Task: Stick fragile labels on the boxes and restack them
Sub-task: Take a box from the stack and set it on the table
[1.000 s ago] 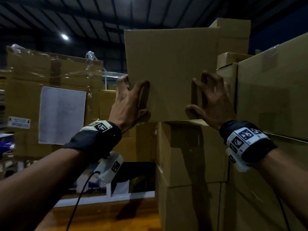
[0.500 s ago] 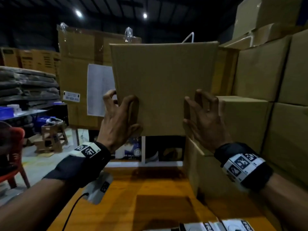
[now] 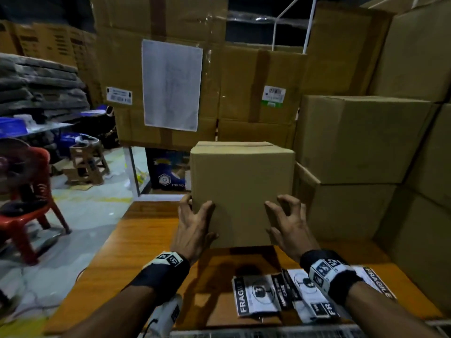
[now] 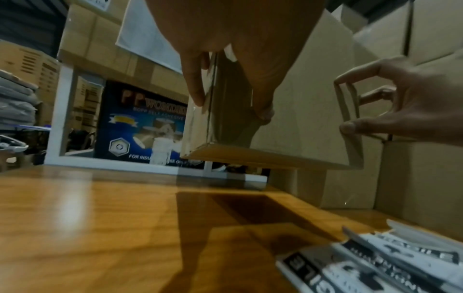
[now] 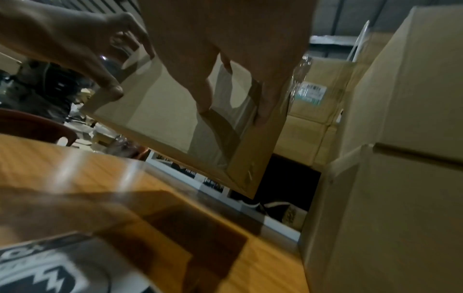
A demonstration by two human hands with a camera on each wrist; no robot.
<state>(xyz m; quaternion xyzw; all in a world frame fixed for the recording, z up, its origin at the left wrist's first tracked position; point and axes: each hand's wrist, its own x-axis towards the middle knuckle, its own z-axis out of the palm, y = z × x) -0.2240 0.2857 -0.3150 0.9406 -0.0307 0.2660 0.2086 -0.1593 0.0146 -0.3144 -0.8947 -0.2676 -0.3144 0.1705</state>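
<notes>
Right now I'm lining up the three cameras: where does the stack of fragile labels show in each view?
Head: fragile labels lie bottom centre-right on the table, partly under the right wrist.
Left wrist: bottom right corner, blurred.
Right wrist: bottom left corner, blurred.
Shared landmark: the cardboard box held above the table.

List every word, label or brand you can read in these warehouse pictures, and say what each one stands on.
"FRAGILE": black-and-white labels on the wooden table.
"HANDLE WITH CARE": same labels, blurred.
"WONDER", "FOR INDU... USE ONLY": blue carton beyond the table.
Barcode stickers on stacked cartons: too small.
White sheet: too faint.
Held box: no text.
</notes>
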